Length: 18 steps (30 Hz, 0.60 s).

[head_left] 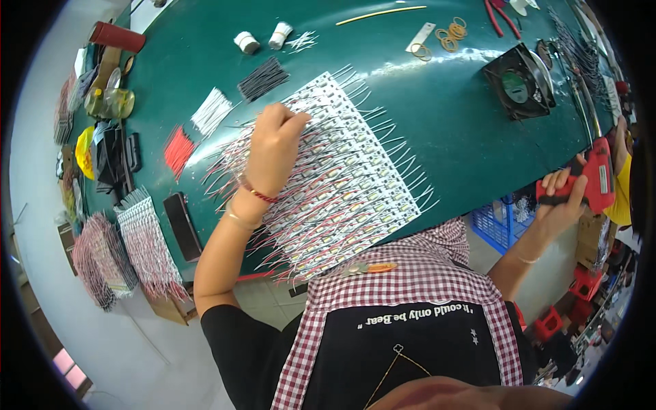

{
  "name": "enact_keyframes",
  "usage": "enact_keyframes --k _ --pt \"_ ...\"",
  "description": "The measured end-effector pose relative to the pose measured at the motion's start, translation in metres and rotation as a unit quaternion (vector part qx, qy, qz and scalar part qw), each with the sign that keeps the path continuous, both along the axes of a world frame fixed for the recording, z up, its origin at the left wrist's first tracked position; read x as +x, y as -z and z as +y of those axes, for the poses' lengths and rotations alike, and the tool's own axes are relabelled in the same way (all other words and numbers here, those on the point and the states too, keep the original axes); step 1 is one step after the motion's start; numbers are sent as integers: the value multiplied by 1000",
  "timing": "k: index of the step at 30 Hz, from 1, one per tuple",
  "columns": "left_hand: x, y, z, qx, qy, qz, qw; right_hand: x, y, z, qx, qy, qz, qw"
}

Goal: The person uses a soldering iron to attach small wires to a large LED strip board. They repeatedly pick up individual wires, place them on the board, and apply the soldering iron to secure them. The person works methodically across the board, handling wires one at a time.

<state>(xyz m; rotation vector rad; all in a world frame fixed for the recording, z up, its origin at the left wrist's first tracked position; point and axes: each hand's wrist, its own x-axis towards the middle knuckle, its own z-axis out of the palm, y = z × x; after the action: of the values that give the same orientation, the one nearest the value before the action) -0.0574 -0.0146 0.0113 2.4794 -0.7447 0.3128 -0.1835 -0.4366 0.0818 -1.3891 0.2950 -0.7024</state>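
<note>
A white panel of small circuit boards [391, 198] lies slanted on the green table in front of me, with rows of thin red, white and dark wires standing out from it. Over its upper left part, my left hand [275, 140] is closed, thumb and fingers drawn together. Whatever its fingertips hold is hidden or too small to name. Off to the right, my right hand [564, 195] is wrapped around the handle of a red gun-shaped soldering tool [601, 179], beside the table edge and away from the panel.
Bundles of red wires [179, 152], white wires [212, 111] and dark wires [264, 78] lie left of and beyond the panel. A black fan [521, 83] stands at right. A phone [182, 226] rests near the left edge. Rubber bands [452, 33] and pliers [502, 17] lie far back.
</note>
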Motion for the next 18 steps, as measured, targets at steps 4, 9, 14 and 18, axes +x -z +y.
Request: enact_keyframes --k 4,9,14,18 --pt "4 9 -7 11 26 -32 999 -9 6 58 16 -92 56 994" --pt "2 17 -18 3 63 -16 998 -10 24 113 13 -218 215 952" --pt "5 20 -20 2 56 -26 998 9 32 143 73 -264 283 919" --pt "9 20 -19 3 53 -22 998 28 27 159 43 -271 296 915"
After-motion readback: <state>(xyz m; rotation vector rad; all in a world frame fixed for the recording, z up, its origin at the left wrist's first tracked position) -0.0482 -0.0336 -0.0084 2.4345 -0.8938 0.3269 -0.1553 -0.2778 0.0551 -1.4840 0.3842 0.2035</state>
